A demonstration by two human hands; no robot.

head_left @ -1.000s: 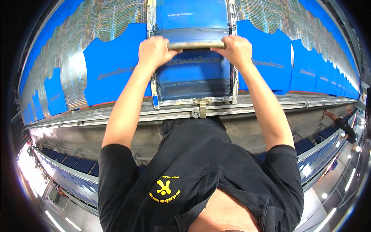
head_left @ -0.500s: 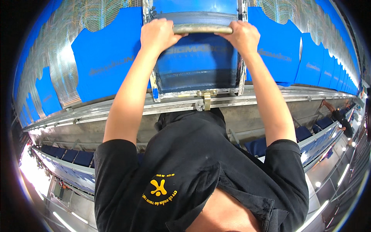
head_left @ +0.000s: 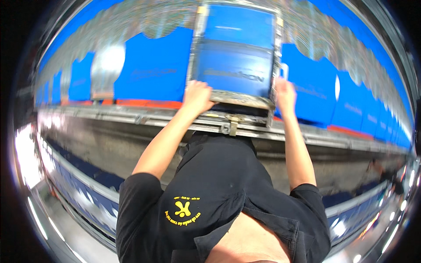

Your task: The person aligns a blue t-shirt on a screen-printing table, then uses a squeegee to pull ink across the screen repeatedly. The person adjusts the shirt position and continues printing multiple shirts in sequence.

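Observation:
A printing screen frame [head_left: 279,48] with a blue-looking mesh lies over the long table in front of me. Across its near end is a pale bar-shaped squeegee [head_left: 241,99]. My left hand [head_left: 198,98] is closed at the squeegee's left end, beside the left rail, with the thumb under the bar. Just outside the right rail is my right hand [head_left: 285,94], smeared by motion; its grip does not show. A small pale loop [head_left: 285,70] stands above that hand. Blue shirt panels [head_left: 153,72] with faint dark printing lie on both sides of the frame.
A metal rail [head_left: 175,120] runs along the table's near edge, with a brass-coloured bracket [head_left: 234,126] below the frame. More blue panels [head_left: 353,98] continue to the right. Behind me is another long table [head_left: 87,175] carrying dark panels. A blurred person [head_left: 388,173] is far right.
The squeegee has come from the middle of the screen to its near end. My right hand has left the squeegee for the frame's right side. The view has shifted.

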